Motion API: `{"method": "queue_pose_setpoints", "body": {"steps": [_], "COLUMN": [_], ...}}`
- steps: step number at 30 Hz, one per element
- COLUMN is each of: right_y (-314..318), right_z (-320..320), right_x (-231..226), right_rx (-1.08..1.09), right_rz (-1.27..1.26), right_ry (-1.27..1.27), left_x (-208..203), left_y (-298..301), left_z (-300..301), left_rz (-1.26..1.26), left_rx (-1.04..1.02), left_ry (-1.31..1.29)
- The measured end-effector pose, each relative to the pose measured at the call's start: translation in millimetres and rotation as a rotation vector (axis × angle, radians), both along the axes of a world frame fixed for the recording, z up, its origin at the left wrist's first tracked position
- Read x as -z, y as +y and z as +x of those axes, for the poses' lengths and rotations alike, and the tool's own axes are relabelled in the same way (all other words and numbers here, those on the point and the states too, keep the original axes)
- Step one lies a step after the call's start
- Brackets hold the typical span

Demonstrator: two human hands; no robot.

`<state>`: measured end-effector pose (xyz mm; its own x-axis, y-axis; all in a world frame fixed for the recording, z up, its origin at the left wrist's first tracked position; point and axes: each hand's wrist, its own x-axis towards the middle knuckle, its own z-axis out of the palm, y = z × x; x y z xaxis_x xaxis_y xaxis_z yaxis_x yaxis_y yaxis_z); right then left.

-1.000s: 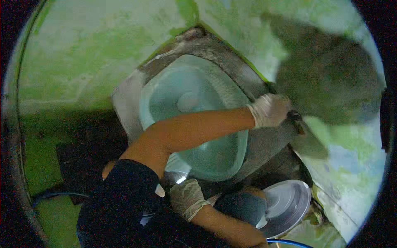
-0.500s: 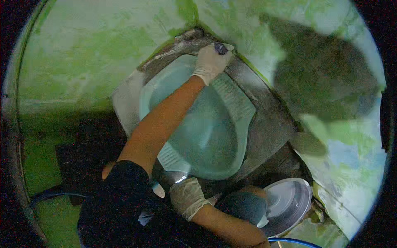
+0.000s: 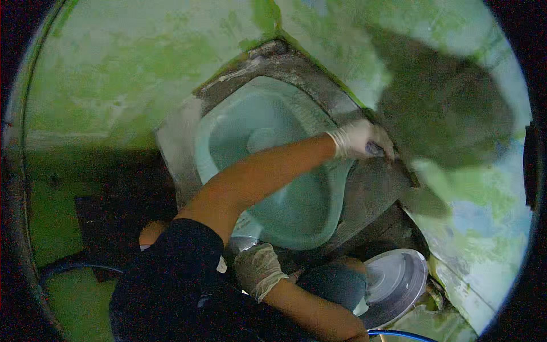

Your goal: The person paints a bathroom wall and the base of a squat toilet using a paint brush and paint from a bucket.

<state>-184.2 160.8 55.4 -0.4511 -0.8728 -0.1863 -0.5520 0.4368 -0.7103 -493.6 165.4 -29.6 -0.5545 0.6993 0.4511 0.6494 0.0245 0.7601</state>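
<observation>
Biggest container in front of me is the pale green toilet (image 3: 336, 222), sunk into a grey slab (image 3: 373, 185). There's a paler round patch deep in its bowl, no idea if that's water or the drain. The other one's a round bucket (image 3: 420, 279), down past the slab's lower right edge, by my knee (image 3: 333, 282). It's whitish-grey inside, but I can't make out the contents.

Roomwise, the slab's far corner is wedged between two green walls (image 3: 131, 74). The roomiest bare bit runs from the toilet's right side to the slab's lower right edge.

My left arm reaches right across the toilet, and the gloved left hand (image 3: 359, 138) is at the slab's right edge, right up by the wall. Fingers are curled round a small dark thing (image 3: 374, 149), can't tell what exactly. My gloved right hand (image 3: 261, 272) is low, just beside something shiny (image 3: 245, 243) near the toilet's near end; can't tell whether those fingers are gripping anything.
</observation>
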Motion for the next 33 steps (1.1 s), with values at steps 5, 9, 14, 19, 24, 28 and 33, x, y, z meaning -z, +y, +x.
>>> {"method": "queue_pose_setpoints", "body": {"steps": [5,9,14,19,24,28,33], "right_y": [13,16,20,55,65,51,54], "right_z": [-27,12,-31,-110,-131,-140,-147], "right_x": [-51,-6,-44,-65,-23,-20,-23], "right_rx": [-0.22,0.01,-0.013,0.757,1.062,1.14,1.148], "right_rz": [0.314,-0.002,0.246,0.104,-0.143,-0.482,-0.662], "right_ry": [-0.029,0.008,-0.074,0.205,0.093,-0.888,-0.959], "left_x": [-19,-28,-30,-91,-94,-81,-90], "left_y": [-80,-154,-154,-116,-89,-92,-92], "left_z": [-34,-53,-33,26,79,91,93], "left_rz": [0.033,0.181,-0.017,-0.545,-0.785,-0.633,-0.574], "left_rx": [-0.492,-0.658,-0.751,-0.578,-0.569,-0.528,-0.39], "left_ry": [-0.269,-0.06,0.07,0.632,0.973,0.828,0.238]}}
